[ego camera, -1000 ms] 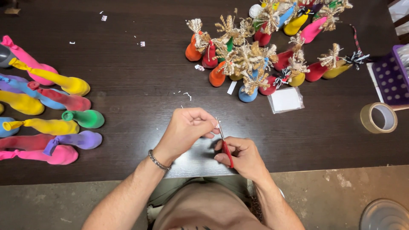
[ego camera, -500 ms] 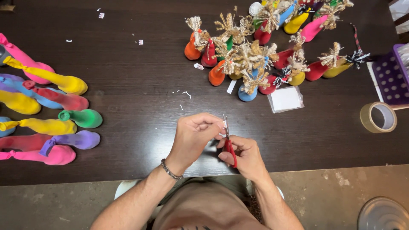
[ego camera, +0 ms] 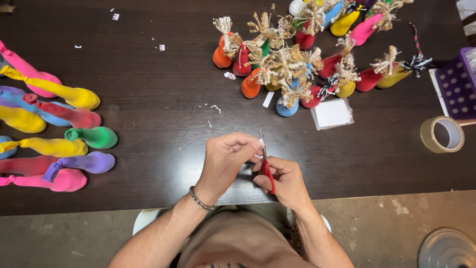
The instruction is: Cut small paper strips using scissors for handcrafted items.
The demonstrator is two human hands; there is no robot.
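— What lay at the far left of the dark table (ego camera: 148, 114)?

— A row of filled balloons (ego camera: 49, 129) on their sides, pink, yellow, blue, red, green and purple, some overlapping. The green one (ego camera: 94, 137) and the purple one (ego camera: 84, 163) reached furthest toward the middle. Small white scraps (ego camera: 213, 106) were scattered on the wood beyond them.

— And the hands?

— Both were at the near edge, in the middle. The left hand (ego camera: 225, 159), with a chain bracelet (ego camera: 200, 199) on its wrist, was curled, its fingertips pinched on a tiny white piece (ego camera: 260, 145) right against the blades. What that piece was, I couldn't tell. The right hand (ego camera: 285, 178) was closed around the red handles of a small pair of scissors (ego camera: 265, 161), blades pointing up and away from the body, just beside the left fingertips. The two hands touched.

— Were the scissors off the table?

— Yes, held above the edge, between the two hands.

— What stood behind them?

— A cluster of small balloon figures (ego camera: 302, 54) topped with twine tufts, orange, red, yellow, blue and pink, packed close together at the far side. Just in front of it lay a small clear bag with a white card (ego camera: 333, 113).

— And at the right?

— A roll of brown tape (ego camera: 441, 134) lay flat, well apart from the hands. Behind it, at the edge of view, was a purple box with white dots (ego camera: 458, 89).
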